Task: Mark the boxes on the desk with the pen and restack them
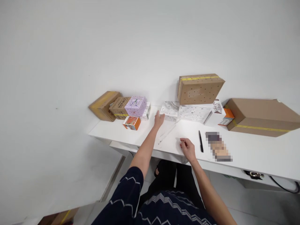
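Observation:
My left hand (159, 120) reaches to the back of the white table (150, 137), its thumb and fingers apart. It is at the left edge of a low white box with small dark spots (170, 109); whether it touches the box I cannot tell. My right hand (188, 149) rests near the table's front edge, fingers loosely curled, a gap between thumb and forefinger and nothing visible in it. Between the hands lies a thin, clear strip (167, 132). Right of my right hand are a black pen (201, 141) and a blurred-out, phone-shaped item (219, 147).
At left stand brown cartons (105, 106), a lilac box (136, 106) and a small orange box (131, 122). A spotted brown carton (200, 90) sits on a white package (194, 112). A white box (214, 115), another orange box (227, 117) and a large carton (264, 115) stand right.

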Action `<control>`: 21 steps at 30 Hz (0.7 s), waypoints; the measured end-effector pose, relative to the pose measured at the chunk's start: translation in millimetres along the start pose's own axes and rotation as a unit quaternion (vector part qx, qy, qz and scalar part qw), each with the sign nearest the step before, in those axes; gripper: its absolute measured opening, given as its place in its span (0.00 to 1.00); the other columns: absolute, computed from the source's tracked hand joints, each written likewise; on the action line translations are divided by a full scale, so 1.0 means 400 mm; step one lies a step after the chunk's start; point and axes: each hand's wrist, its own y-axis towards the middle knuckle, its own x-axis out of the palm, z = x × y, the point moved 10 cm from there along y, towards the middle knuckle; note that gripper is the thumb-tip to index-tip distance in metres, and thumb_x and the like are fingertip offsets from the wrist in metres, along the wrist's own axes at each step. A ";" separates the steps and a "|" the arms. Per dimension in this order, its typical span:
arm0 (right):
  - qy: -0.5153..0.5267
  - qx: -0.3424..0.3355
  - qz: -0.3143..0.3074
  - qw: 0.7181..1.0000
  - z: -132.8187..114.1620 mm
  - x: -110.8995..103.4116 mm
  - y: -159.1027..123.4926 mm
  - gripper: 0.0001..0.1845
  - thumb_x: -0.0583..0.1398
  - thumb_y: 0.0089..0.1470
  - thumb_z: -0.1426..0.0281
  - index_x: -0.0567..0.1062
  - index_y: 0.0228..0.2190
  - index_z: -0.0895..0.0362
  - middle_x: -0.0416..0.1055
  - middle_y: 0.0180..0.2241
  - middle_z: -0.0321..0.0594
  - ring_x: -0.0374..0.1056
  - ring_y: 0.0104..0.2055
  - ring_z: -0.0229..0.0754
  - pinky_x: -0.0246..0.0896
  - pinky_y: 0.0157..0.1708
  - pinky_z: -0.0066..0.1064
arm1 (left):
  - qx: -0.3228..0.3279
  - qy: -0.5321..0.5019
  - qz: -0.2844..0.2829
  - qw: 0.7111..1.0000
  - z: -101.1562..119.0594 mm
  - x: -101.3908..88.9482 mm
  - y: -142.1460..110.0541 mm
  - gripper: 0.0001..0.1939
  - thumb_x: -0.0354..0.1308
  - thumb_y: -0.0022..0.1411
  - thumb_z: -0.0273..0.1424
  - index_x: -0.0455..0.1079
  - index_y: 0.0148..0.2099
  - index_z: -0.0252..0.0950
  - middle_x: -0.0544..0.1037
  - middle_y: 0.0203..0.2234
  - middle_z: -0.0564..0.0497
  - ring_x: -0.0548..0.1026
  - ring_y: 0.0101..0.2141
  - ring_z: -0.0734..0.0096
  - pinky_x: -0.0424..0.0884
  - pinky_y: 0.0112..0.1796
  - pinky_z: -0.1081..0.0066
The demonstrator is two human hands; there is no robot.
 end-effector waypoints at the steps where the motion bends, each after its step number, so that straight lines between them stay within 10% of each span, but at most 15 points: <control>1: 0.002 0.003 0.001 1.000 -0.001 -0.001 0.000 0.16 0.52 0.55 0.60 0.73 0.37 0.57 0.73 0.31 0.42 0.71 0.28 0.41 0.68 0.33 0.36 | 0.021 0.007 0.017 1.000 -0.001 -0.028 -0.015 0.31 0.57 0.59 0.40 0.58 0.63 0.37 0.68 0.54 0.40 0.71 0.48 0.62 0.66 0.49 0.65; 5: 0.000 0.007 -0.001 1.000 -0.005 0.000 0.000 0.15 0.52 0.55 0.61 0.73 0.37 0.57 0.72 0.29 0.41 0.70 0.27 0.40 0.68 0.32 0.35 | 0.117 0.167 0.202 0.958 -0.008 -0.264 -0.093 0.28 0.57 0.58 0.40 0.65 0.58 0.36 0.61 0.57 0.37 0.58 0.59 0.52 0.52 0.59 0.55; 8: -0.012 -0.016 -0.007 1.000 -0.019 0.006 0.001 0.14 0.52 0.55 0.64 0.74 0.36 0.56 0.72 0.32 0.42 0.69 0.28 0.40 0.67 0.31 0.35 | 0.069 0.304 0.303 0.901 -0.061 -0.447 -0.117 0.37 0.60 0.53 0.47 0.60 0.62 0.38 0.52 0.61 0.35 0.49 0.62 0.43 0.47 0.58 0.46; 11: -0.044 -0.050 -0.001 0.998 -0.039 0.009 0.001 0.13 0.52 0.54 0.67 0.75 0.35 0.56 0.72 0.32 0.41 0.67 0.28 0.40 0.65 0.32 0.35 | -0.012 0.330 0.220 0.918 -0.141 -0.517 -0.080 0.41 0.63 0.49 0.48 0.58 0.63 0.39 0.49 0.61 0.36 0.52 0.61 0.42 0.53 0.57 0.48; 16: -0.055 -0.086 0.016 0.995 -0.058 0.002 -0.006 0.13 0.51 0.53 0.70 0.75 0.34 0.56 0.72 0.31 0.40 0.65 0.27 0.38 0.63 0.32 0.33 | -0.005 0.300 0.116 0.947 -0.149 -0.438 -0.119 0.39 0.62 0.52 0.42 0.55 0.64 0.38 0.51 0.57 0.37 0.56 0.60 0.48 0.59 0.56 0.56; 21: -0.034 -0.074 0.055 0.995 -0.053 -0.015 -0.009 0.13 0.52 0.53 0.69 0.75 0.36 0.56 0.72 0.31 0.40 0.63 0.25 0.36 0.62 0.31 0.31 | 0.096 0.278 0.006 0.956 -0.062 -0.179 -0.304 0.41 0.62 0.52 0.43 0.54 0.65 0.38 0.46 0.59 0.37 0.54 0.61 0.44 0.58 0.58 0.53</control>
